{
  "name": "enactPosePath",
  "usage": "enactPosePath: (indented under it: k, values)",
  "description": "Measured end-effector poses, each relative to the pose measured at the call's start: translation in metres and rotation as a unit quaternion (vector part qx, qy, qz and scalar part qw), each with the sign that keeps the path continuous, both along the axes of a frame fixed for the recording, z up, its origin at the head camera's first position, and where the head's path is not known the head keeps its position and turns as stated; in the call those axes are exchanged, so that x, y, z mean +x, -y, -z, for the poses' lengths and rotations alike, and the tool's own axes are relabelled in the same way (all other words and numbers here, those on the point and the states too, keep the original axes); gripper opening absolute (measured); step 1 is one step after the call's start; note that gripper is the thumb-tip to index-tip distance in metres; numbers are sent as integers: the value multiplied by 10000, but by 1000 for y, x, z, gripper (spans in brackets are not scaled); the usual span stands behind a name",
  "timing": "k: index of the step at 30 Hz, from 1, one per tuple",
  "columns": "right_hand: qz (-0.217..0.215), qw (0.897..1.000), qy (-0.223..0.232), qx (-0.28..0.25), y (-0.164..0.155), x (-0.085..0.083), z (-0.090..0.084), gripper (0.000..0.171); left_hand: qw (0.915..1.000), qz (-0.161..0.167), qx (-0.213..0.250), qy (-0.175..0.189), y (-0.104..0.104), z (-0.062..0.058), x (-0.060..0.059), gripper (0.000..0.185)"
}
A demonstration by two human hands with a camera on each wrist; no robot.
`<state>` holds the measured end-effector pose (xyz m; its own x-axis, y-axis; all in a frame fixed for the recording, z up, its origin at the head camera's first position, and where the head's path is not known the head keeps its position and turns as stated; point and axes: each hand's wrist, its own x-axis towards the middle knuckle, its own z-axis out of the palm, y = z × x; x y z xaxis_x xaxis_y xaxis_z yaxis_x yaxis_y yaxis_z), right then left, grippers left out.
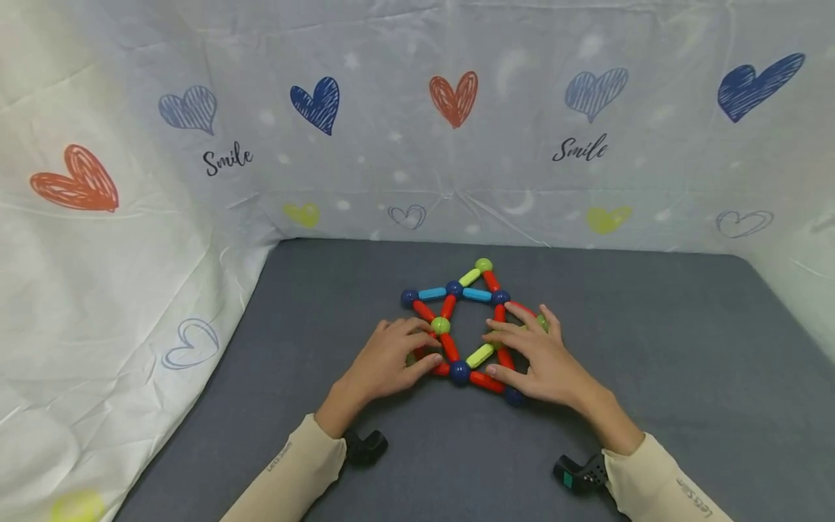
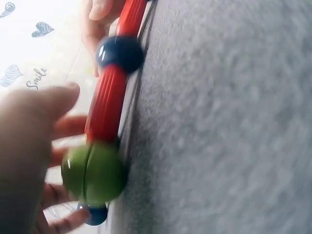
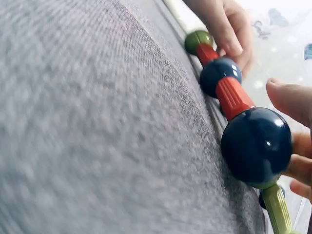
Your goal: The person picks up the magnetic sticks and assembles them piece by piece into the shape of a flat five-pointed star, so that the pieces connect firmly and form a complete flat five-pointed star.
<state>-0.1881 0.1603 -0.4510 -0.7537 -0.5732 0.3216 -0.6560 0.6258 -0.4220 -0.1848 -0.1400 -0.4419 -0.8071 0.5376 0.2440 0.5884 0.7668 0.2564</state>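
A flat frame of magnetic rods and balls [image 1: 459, 372] lies on the grey table, with red, light blue and yellow-green rods joined by dark blue and green balls. At its left side, my left hand [image 1: 391, 360] rests with relaxed, spread fingers over some red rods, partly hiding them. My right hand [image 1: 544, 355] spreads its fingers across the right side and covers part of the rods there. In the left wrist view a green ball [image 2: 93, 173] is close below the left thumb. The right wrist view has a dark blue ball [image 3: 257, 146] near the right thumb, which stands apart from it.
The dark grey table [image 1: 685, 348] extends around the frame. A white cloth [image 1: 391, 167] printed with hearts and "Smile" hangs behind and at the left. Black wrist straps [image 1: 580, 475] stick out near both cream sleeves [image 1: 293, 464].
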Motion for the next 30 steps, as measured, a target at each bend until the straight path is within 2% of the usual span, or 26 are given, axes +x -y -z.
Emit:
enactPosePath:
  k: [5, 8, 11, 13, 17, 22, 26, 30]
  values:
    - [-440, 9976, -171, -502, 0, -5, 1, 27, 9953, 494, 821, -120, 5, -3, 0, 14]
    - [-517, 9960, -190, -700, 0, -9, -1, 34, 9938, 420, 1014, -155, 4, -3, -1, 16]
    - [-234, 9980, -188, -556, -3, -14, -3, 52, 9978, 100, 653, -105, 1, 0, -3, 34]
    - [45, 9995, -122, -297, -6, -17, -4, 62, 9995, -17, 320, 57, -3, 3, -4, 47]
    - [328, 9992, 178, 170, -10, -24, -5, 71, 9995, -79, -59, 307, -10, 6, -4, 54]
    - [299, 9984, 314, 361, -10, -28, -6, 74, 9985, -318, -239, 377, -18, 0, -10, 58]
    - [296, 9981, 351, 411, -10, -29, -8, 77, 9960, -455, -398, 659, -25, -4, -18, 74]
    - [280, 9980, 354, 446, -9, -28, -10, 79, 9927, -557, -551, 916, -28, -4, -22, 76]
